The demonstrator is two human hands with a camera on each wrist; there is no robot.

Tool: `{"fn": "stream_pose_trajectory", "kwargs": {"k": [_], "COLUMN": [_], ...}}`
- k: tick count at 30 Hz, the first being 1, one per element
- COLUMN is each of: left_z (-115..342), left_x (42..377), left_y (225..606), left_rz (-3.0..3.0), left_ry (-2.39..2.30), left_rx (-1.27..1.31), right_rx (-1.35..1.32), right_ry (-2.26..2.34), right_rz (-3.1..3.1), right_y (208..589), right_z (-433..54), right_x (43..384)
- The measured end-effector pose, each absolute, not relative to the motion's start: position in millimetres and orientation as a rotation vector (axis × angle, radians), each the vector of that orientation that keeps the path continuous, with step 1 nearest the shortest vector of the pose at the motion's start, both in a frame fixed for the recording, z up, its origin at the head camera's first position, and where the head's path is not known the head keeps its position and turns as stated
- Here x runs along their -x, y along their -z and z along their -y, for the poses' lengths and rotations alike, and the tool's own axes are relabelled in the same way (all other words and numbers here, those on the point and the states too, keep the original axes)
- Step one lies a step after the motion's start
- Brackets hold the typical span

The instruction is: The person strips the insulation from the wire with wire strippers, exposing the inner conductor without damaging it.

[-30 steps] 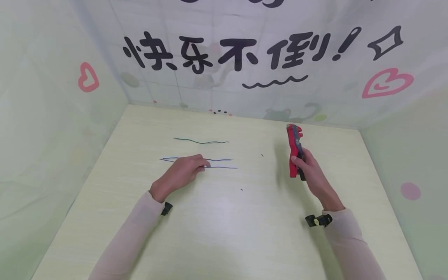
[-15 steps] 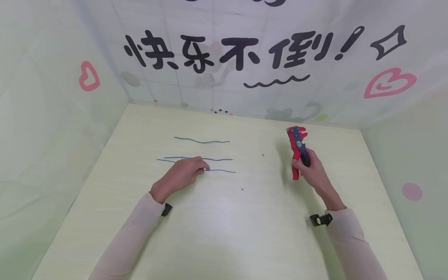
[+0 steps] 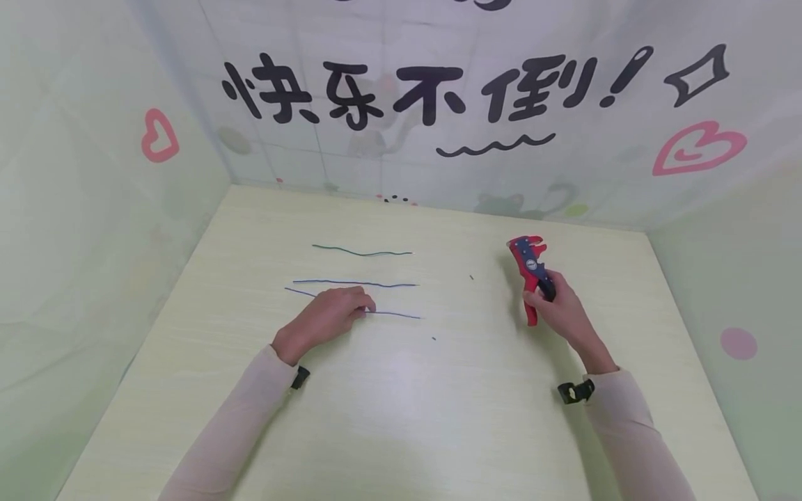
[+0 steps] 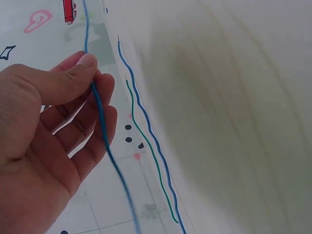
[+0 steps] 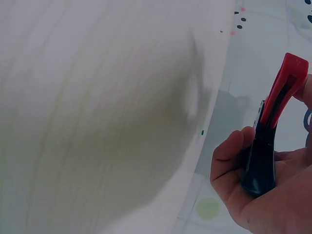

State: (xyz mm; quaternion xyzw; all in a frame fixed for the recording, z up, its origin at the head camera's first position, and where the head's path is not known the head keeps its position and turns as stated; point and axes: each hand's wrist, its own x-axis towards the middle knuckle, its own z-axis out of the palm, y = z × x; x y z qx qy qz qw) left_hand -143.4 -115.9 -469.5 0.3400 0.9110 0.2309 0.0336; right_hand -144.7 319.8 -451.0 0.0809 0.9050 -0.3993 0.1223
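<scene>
My left hand pinches a blue wire between thumb and forefinger. In the left wrist view the held blue wire runs across the curled fingers, its length extending past both sides of the hand. Just beyond it on the table lie a second blue wire and, farther back, a shorter green wire. At the right, my right hand grips a wire stripper with red and dark blue parts, jaw end pointing away from me. Its handles lie in the palm in the right wrist view.
Two tiny offcuts, one nearer me and one farther back, lie between the hands on the pale wooden table. A printed cloth with lettering hangs behind the table, and plain cloth walls close both sides.
The left hand has drawn the pinched wire slightly towards me, away from the other blue wire. In the right hand the stripper has turned, showing its flat side, and its head has dipped nearer.
</scene>
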Motion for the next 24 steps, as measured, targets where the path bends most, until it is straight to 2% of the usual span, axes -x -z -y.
{"fn": "stream_pose_trajectory", "kwargs": {"k": [24], "left_z": [111], "left_x": [140], "left_y": [476], "left_rz": [-2.727], "left_ry": [-0.61], "left_rx": [-0.898], "right_rx": [-0.203], "right_ry": [0.92], "right_rz": [-2.616], "right_y": [471], "right_z": [-325], "right_x": [148]}}
